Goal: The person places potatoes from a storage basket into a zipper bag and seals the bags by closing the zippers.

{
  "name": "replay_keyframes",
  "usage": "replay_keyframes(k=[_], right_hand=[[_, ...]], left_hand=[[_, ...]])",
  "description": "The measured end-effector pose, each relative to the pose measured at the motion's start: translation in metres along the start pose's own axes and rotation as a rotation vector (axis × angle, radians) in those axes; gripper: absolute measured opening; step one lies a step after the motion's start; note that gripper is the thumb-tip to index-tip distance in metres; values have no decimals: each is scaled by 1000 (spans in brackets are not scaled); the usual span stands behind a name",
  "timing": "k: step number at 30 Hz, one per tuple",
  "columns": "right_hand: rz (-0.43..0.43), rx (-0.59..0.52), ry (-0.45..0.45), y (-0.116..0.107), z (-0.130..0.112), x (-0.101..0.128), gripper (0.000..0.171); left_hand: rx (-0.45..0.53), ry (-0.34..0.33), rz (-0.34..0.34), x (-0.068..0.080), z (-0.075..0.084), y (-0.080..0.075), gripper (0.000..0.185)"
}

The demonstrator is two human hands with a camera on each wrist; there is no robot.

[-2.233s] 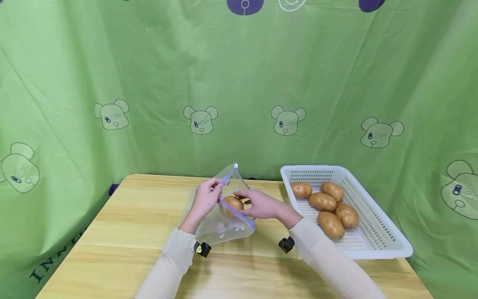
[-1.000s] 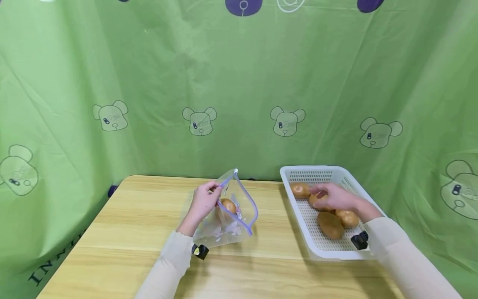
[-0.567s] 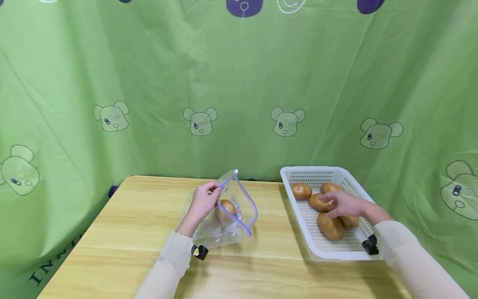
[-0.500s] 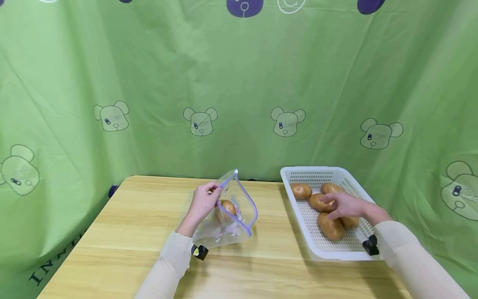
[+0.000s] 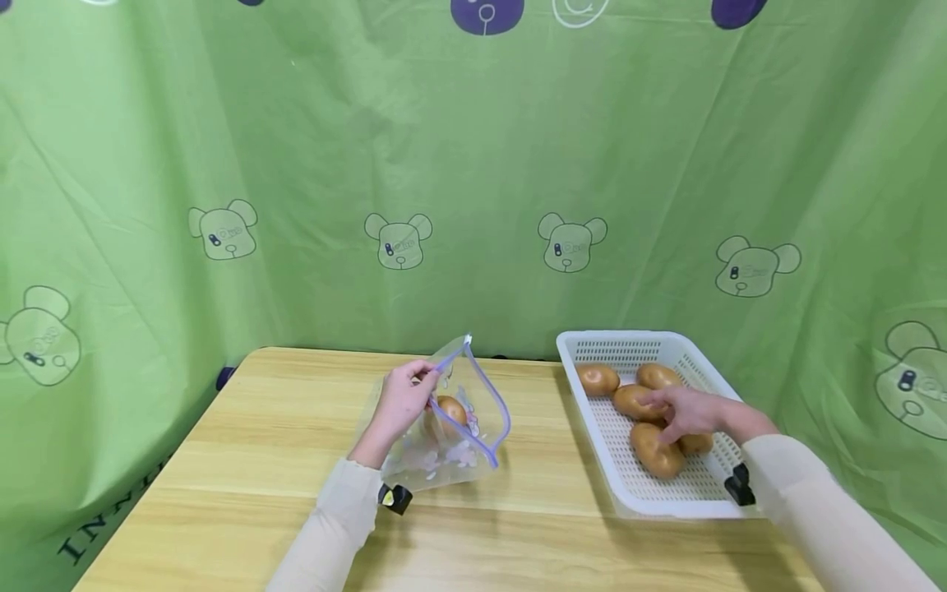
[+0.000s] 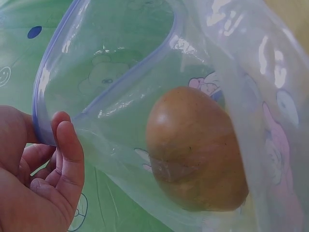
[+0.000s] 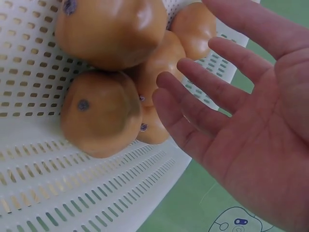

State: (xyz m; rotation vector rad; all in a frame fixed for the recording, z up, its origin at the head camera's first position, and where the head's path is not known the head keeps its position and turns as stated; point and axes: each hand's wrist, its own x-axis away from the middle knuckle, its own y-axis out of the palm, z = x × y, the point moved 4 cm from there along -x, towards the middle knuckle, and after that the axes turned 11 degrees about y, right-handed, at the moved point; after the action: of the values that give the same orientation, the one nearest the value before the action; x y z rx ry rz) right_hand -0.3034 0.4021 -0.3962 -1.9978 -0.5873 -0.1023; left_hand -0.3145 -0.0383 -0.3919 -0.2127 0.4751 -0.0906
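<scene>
My left hand (image 5: 399,403) pinches the purple-edged mouth of a clear zip bag (image 5: 423,462) between thumb and fingers. The bag leans on the table with its mouth gaping, and a white slider sits at its top corner. Inside lies one brown potato (image 6: 193,150), seen through the plastic in the left wrist view. My right hand (image 5: 695,409) hangs over the basket, fingers spread and loosely bent, above the front potato (image 5: 654,454) and close to the middle potato (image 5: 630,401). In the right wrist view the palm (image 7: 270,135) holds nothing.
A white perforated plastic basket (image 5: 676,509) stands on the right of the wooden table (image 5: 296,427), with several potatoes in it, one at its back left corner (image 5: 598,380). A green printed curtain (image 5: 473,148) hangs behind the table.
My right hand has left the bag's mouth, where it was beside the potato, and moved right over the basket, then slightly toward the front potato. My left hand keeps its pinch on the bag.
</scene>
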Motion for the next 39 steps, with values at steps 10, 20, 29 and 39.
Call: replay_keyframes(k=[10, 20, 29, 39], right_hand=[[-27, 103, 47, 2, 9, -8, 75], [-83, 143, 95, 9, 11, -12, 62], [-44, 145, 113, 14, 15, -16, 63], [-23, 78, 96, 16, 25, -21, 64]], left_hand=[[6, -10, 7, -3, 1, -1, 15], [-1, -15, 14, -4, 1, -1, 13], [-9, -6, 16, -3, 1, -2, 13], [-12, 3, 16, -3, 2, -3, 12]])
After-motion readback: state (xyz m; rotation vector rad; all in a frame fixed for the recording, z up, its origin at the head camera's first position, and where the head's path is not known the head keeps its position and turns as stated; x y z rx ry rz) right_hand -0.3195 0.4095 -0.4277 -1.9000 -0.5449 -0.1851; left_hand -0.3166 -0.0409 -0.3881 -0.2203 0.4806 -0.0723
